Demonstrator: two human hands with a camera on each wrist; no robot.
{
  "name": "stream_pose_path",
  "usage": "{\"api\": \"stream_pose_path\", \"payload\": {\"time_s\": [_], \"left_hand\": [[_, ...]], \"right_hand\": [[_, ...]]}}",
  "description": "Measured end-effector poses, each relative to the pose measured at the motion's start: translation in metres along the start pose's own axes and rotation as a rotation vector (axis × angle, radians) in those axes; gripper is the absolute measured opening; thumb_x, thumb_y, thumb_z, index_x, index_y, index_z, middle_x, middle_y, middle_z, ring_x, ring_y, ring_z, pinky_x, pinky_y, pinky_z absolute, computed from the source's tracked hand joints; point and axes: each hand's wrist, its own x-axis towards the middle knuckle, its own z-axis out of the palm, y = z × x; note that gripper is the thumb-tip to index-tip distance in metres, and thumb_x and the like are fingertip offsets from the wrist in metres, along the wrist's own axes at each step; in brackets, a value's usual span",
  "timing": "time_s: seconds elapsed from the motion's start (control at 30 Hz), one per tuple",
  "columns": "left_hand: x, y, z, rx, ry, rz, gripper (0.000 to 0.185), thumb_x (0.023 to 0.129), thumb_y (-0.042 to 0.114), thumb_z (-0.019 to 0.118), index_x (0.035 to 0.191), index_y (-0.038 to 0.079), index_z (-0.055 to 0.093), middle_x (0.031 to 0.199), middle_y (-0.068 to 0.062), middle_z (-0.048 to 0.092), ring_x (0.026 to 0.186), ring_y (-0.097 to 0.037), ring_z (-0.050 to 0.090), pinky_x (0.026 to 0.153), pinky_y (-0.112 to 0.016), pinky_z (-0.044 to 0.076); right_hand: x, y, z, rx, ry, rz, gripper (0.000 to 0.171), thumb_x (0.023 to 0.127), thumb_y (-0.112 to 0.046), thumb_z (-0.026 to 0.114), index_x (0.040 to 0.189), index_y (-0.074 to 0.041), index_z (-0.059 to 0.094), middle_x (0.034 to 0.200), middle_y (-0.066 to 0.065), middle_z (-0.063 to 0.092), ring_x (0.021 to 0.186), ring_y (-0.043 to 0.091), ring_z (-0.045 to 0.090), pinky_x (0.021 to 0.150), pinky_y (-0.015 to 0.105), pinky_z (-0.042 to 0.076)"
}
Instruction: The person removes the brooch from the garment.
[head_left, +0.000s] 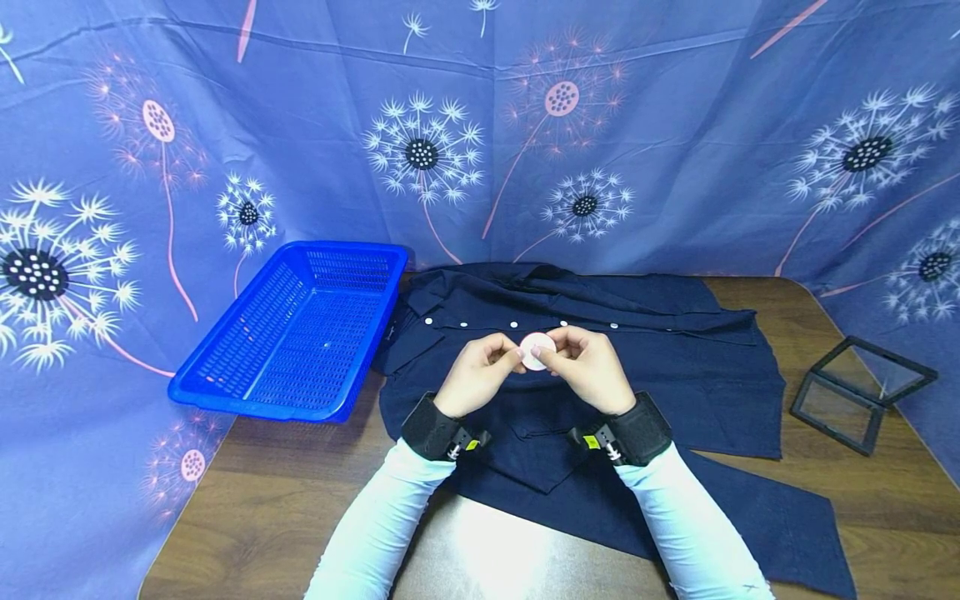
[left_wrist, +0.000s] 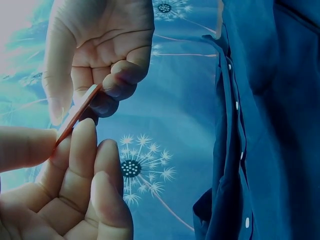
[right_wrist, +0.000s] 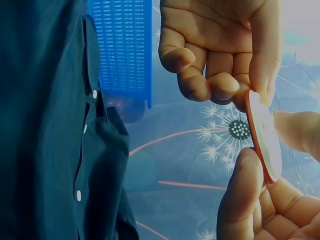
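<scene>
A thin round disc (head_left: 534, 341), white on its face with a reddish rim, is held between both hands above a dark navy shirt. My left hand (head_left: 478, 375) pinches its left edge between thumb and fingers. From the other side, my right hand (head_left: 596, 371) grips it, thumb lying over the white face. Seen edge-on in the left wrist view, the disc (left_wrist: 77, 116) shows its reddish side; in the right wrist view the pale face of the disc (right_wrist: 265, 137) shows. Below the hands the shirt (head_left: 720, 392) lies spread out, a row of white buttons across it.
A blue perforated plastic basket (head_left: 360, 367) stands at the left of the wooden table (head_left: 300, 500). On the right side sits an open, black-framed case (head_left: 840, 425) with clear panels. A blue dandelion-print cloth (head_left: 465, 67) hangs behind the table.
</scene>
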Motion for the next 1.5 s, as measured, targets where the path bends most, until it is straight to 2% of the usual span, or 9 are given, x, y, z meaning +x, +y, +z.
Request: {"api": "stream_pose_path", "payload": {"time_s": [0.13, 0.33, 0.6, 0.87, 1.07, 1.3, 1.5], "left_hand": [[-0.0004, -0.0002, -0.0001, 0.007, -0.001, -0.009, 0.016, 0.097, 0.012, 0.057, 0.087, 0.003, 0.067, 0.082, -0.012, 0.071, 0.066, -0.013, 0.057, 0.06, -0.021, 0.037], [-0.0007, 0.0005, -0.0004, 0.004, 0.007, -0.016, 0.017, 0.097, 0.011, 0.057, 0.087, 0.002, 0.066, 0.081, -0.013, 0.071, 0.065, -0.006, 0.056, 0.06, -0.02, 0.038], [-0.0009, 0.0025, -0.0005, 0.007, 0.007, -0.022, 0.017, 0.097, 0.011, 0.056, 0.087, 0.002, 0.066, 0.08, -0.013, 0.07, 0.063, -0.015, 0.054, 0.059, -0.021, 0.036], [-0.0007, 0.0035, 0.0004, 0.009, 0.012, -0.02, 0.017, 0.097, 0.012, 0.057, 0.086, 0.002, 0.066, 0.079, -0.013, 0.07, 0.059, -0.006, 0.049, 0.057, -0.021, 0.035], [0.0, 0.0024, 0.001, 0.01, 0.011, -0.02, 0.018, 0.097, 0.012, 0.057, 0.085, 0.002, 0.066, 0.079, -0.013, 0.07, 0.058, -0.006, 0.047, 0.056, -0.021, 0.034], [-0.0002, 0.0022, 0.0007, 0.009, 0.011, -0.013, 0.017, 0.096, 0.011, 0.057, 0.084, 0.002, 0.066, 0.079, -0.013, 0.07, 0.06, -0.012, 0.053, 0.057, -0.021, 0.036], [0.0, 0.0024, 0.0008, 0.011, 0.011, -0.015, 0.018, 0.097, 0.011, 0.057, 0.085, 0.002, 0.066, 0.079, -0.013, 0.07, 0.059, -0.005, 0.049, 0.057, -0.02, 0.035]], "right_hand": [[-0.0002, 0.0001, 0.0008, -0.011, 0.0, -0.004, 0.021, 0.089, -0.013, 0.072, 0.102, 0.002, 0.07, 0.074, 0.015, 0.067, 0.058, 0.007, 0.058, 0.053, 0.02, 0.047], [0.0003, 0.0017, 0.0013, -0.026, -0.006, -0.015, 0.021, 0.089, -0.011, 0.071, 0.104, 0.004, 0.07, 0.077, 0.015, 0.069, 0.058, 0.004, 0.057, 0.054, 0.02, 0.048], [0.0006, 0.0024, 0.0012, -0.041, -0.004, -0.024, 0.019, 0.089, -0.012, 0.071, 0.102, 0.003, 0.07, 0.075, 0.015, 0.068, 0.059, 0.005, 0.057, 0.055, 0.02, 0.048], [0.0014, 0.0041, 0.0007, -0.034, -0.006, -0.027, 0.019, 0.089, -0.011, 0.071, 0.102, 0.003, 0.07, 0.074, 0.014, 0.067, 0.059, 0.006, 0.057, 0.055, 0.02, 0.048], [0.0014, 0.0029, 0.0007, -0.024, -0.008, -0.025, 0.019, 0.089, -0.011, 0.071, 0.103, 0.003, 0.07, 0.074, 0.014, 0.066, 0.06, 0.006, 0.056, 0.055, 0.02, 0.047], [0.0011, 0.0025, 0.0011, -0.018, -0.012, -0.018, 0.02, 0.09, -0.013, 0.071, 0.103, 0.002, 0.07, 0.075, 0.015, 0.066, 0.06, 0.006, 0.056, 0.055, 0.021, 0.047], [0.0013, 0.0025, 0.0019, -0.019, -0.007, -0.013, 0.019, 0.09, -0.013, 0.071, 0.102, 0.002, 0.07, 0.075, 0.014, 0.066, 0.06, 0.004, 0.055, 0.055, 0.02, 0.046]]}}
